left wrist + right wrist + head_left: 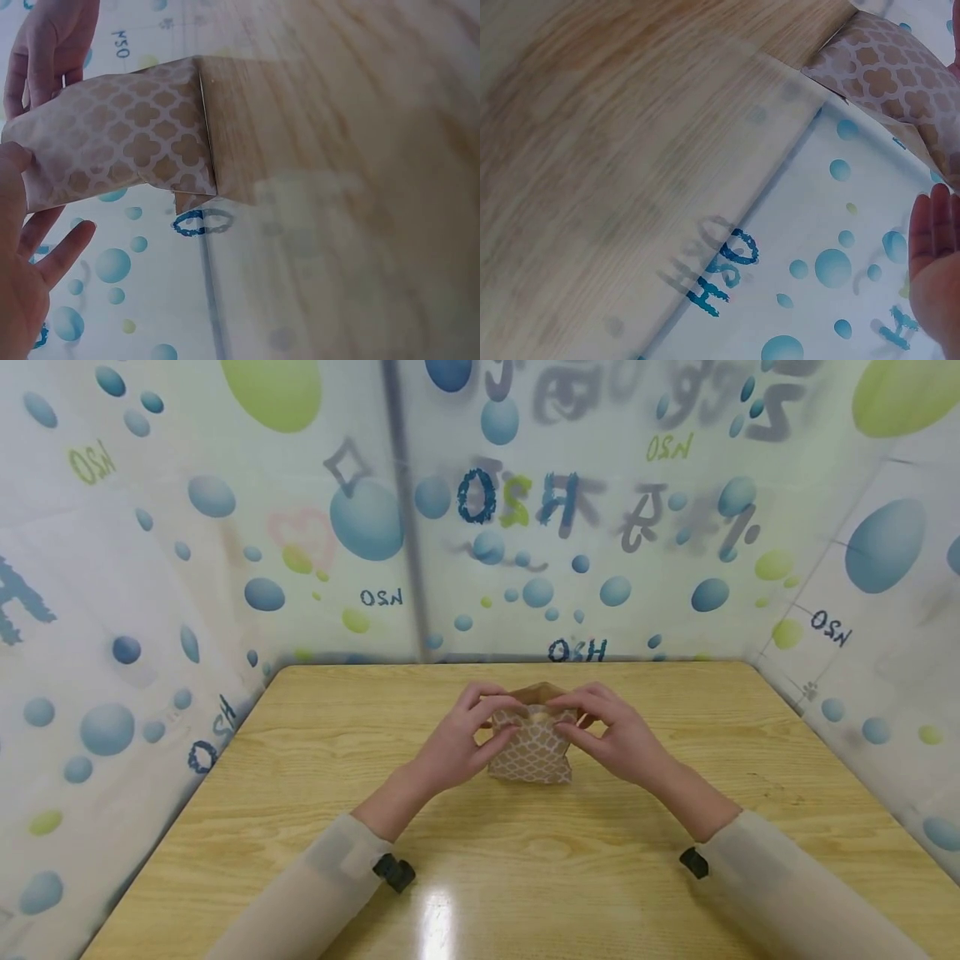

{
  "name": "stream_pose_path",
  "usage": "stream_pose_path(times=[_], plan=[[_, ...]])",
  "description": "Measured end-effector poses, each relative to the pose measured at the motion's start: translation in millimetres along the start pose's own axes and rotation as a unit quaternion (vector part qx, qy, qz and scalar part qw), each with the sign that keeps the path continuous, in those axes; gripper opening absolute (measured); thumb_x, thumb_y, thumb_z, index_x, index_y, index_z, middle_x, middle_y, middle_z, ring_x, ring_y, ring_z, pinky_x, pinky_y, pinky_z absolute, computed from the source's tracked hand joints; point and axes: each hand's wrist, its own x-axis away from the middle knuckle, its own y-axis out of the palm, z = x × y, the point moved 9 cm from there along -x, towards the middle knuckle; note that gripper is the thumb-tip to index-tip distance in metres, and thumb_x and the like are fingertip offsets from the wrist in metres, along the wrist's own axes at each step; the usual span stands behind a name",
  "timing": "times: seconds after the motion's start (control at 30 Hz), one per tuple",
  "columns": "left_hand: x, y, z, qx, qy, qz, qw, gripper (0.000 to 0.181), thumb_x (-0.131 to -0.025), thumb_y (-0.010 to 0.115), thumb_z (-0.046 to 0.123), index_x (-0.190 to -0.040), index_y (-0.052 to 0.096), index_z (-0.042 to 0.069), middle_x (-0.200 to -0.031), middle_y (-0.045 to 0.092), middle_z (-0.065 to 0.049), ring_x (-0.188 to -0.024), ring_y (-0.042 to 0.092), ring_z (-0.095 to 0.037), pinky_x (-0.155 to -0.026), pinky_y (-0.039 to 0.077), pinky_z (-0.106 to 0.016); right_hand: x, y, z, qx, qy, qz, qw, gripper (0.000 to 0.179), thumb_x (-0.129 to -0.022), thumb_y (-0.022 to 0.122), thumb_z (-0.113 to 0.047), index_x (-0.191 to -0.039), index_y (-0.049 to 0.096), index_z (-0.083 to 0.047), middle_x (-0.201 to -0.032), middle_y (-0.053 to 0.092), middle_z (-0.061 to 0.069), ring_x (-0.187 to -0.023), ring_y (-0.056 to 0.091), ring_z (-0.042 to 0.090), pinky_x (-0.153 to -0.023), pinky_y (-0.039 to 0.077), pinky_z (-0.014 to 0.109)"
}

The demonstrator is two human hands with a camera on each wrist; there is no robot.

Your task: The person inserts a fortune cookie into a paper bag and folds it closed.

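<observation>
A small brown paper bag (531, 756) with a white lattice print stands on the wooden table, its top edge spread apart so the plain brown inside shows. My left hand (468, 735) pinches the bag's upper left edge between thumb and fingers. At the upper right edge, my right hand (615, 735) pinches the paper the same way. Seen in the left wrist view, the bag (127, 127) has its bottom at the tabletop. Only part of the bag (889, 71) and the right hand's fingers (934, 225) show in the right wrist view.
The wooden table (360, 718) reaches back to a printed curtain (615, 552) with blue and green bubbles and mirrored lettering. Similar curtains hang at the left and right sides. Black straps (393, 872) sit at both sleeve cuffs.
</observation>
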Motion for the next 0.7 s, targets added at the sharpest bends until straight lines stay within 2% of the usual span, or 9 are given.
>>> stream_pose_path(times=[0.1,0.23,0.3,0.4,0.47,0.53,0.6,0.7], plan=[[-1.2,-0.6,1.8,-0.010,0.006,0.003,0.9999,0.026,-0.103,0.076,0.009,-0.129,0.070,0.007,-0.132,0.056,-0.013,-0.108,0.061,-0.022,-0.083,0.063,-0.037,-0.2,0,-4,0.011,-0.020,0.001,0.9997,0.032,-0.099,0.078,-0.001,-0.127,0.079,-0.015,-0.110,0.064,0.002,-0.093,0.061,0.013,-0.081,0.061,0.032],[-1.9,-0.7,4.0,-0.026,0.012,0.002,0.9996,0.021,-0.102,0.079,0.011,-0.121,0.071,0.006,-0.126,0.058,-0.012,-0.108,0.060,-0.022,-0.084,0.059,-0.033,-0.3,3,-9,0.032,-0.044,-0.006,0.9985,0.028,-0.098,0.079,0.000,-0.122,0.081,-0.015,-0.108,0.060,0.002,-0.089,0.056,0.011,-0.073,0.055,0.030],[-2.0,-0.5,4.0,-0.023,0.011,0.005,0.9997,0.018,-0.102,0.078,0.010,-0.118,0.071,0.006,-0.125,0.059,-0.012,-0.108,0.060,-0.023,-0.085,0.058,-0.033,-0.8,4,-10,0.034,-0.043,-0.012,0.9984,0.028,-0.098,0.079,0.000,-0.123,0.081,-0.014,-0.109,0.060,0.004,-0.089,0.055,0.012,-0.072,0.054,0.030],[-2.0,-1.2,1.8,0.004,0.001,0.016,0.9999,0.012,-0.103,0.076,0.007,-0.114,0.073,0.004,-0.123,0.063,-0.012,-0.107,0.062,-0.023,-0.087,0.060,-0.034,-2.1,6,-5,0.017,-0.004,-0.017,0.9997,0.043,-0.100,0.078,-0.003,-0.142,0.069,-0.010,-0.117,0.065,0.009,-0.095,0.060,0.015,-0.079,0.059,0.032],[-1.8,-2.5,-0.5,0.024,-0.010,0.029,0.9992,0.009,-0.103,0.076,0.005,-0.112,0.075,0.003,-0.121,0.067,-0.012,-0.106,0.066,-0.023,-0.089,0.062,-0.033,-2.7,6,1,-0.007,0.042,-0.015,0.9990,0.057,-0.102,0.077,-0.006,-0.155,0.056,-0.008,-0.123,0.069,0.014,-0.101,0.065,0.020,-0.086,0.062,0.034],[-1.6,-4.2,-2.1,0.040,-0.020,0.044,0.9981,0.008,-0.102,0.077,0.004,-0.110,0.078,0.003,-0.118,0.070,-0.011,-0.104,0.069,-0.023,-0.089,0.064,-0.032,-2.3,6,9,-0.034,0.091,-0.011,0.9952,0.065,-0.103,0.077,-0.009,-0.161,0.048,-0.008,-0.126,0.071,0.015,-0.103,0.068,0.022,-0.089,0.062,0.034],[-1.3,-5.9,-2.5,0.046,-0.025,0.057,0.9970,0.009,-0.101,0.078,0.003,-0.109,0.080,0.003,-0.114,0.074,-0.011,-0.103,0.072,-0.023,-0.088,0.064,-0.031,-1.5,6,16,-0.053,0.128,-0.006,0.9903,0.055,-0.104,0.077,-0.012,-0.155,0.057,-0.008,-0.123,0.074,0.013,-0.102,0.069,0.021,-0.090,0.061,0.031],[-1.0,-8.6,-1.9,0.048,-0.022,0.077,0.9957,0.009,-0.099,0.079,0.002,-0.108,0.082,0.003,-0.109,0.077,-0.010,-0.099,0.074,-0.023,-0.086,0.065,-0.030,-0.6,6,20,-0.061,0.151,0.000,0.9866,0.028,-0.105,0.075,-0.015,-0.132,0.076,-0.012,-0.119,0.076,0.008,-0.101,0.069,0.017,-0.089,0.060,0.029]])
